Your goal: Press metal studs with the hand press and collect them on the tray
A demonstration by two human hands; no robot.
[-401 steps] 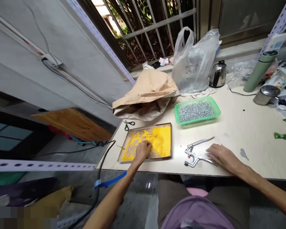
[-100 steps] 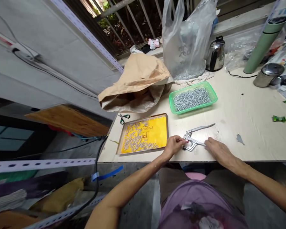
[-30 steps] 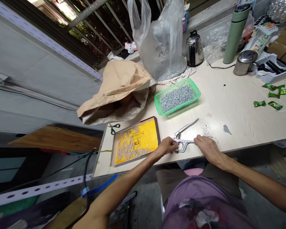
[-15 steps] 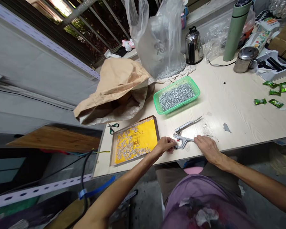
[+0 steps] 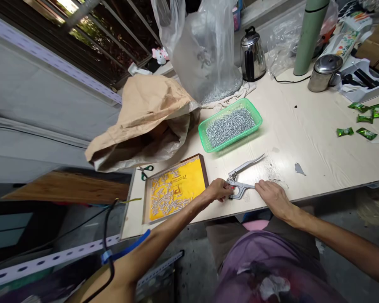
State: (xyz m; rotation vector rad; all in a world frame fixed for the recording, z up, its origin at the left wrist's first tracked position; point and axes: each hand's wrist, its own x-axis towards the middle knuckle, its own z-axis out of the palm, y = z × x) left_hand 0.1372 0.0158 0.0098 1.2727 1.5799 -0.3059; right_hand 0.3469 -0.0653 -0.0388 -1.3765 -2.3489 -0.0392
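A grey metal pair of spring pliers (image 5: 240, 185) lies at the table's front edge with its two handles spread apart. My right hand (image 5: 273, 198) is closed around the end of the lower handle. At the other end, my left hand (image 5: 218, 189) has its fingers pinched together against the pliers' head, beside a small red spot. Whatever sits between those fingertips is hidden. Left of this hand lies a shallow yellow tray (image 5: 194, 168) with many small silvery pieces in it. Behind the pliers stands a green plastic basket (image 5: 229, 147) filled with small metal pins.
A brown paper sack (image 5: 154, 101) gapes behind the tray, near green-handled scissors (image 5: 146, 171). Further back are a clear plastic bag (image 5: 205, 54), a steel kettle (image 5: 253, 54), a green flask (image 5: 310, 42) and a metal cup (image 5: 324, 73). Green-wrapped sweets (image 5: 366, 133) lie at right.
The view has shifted a little, so most things on the table appear further left. My left hand has come slightly closer over the pliers' head. My right hand keeps its hold on the handle.
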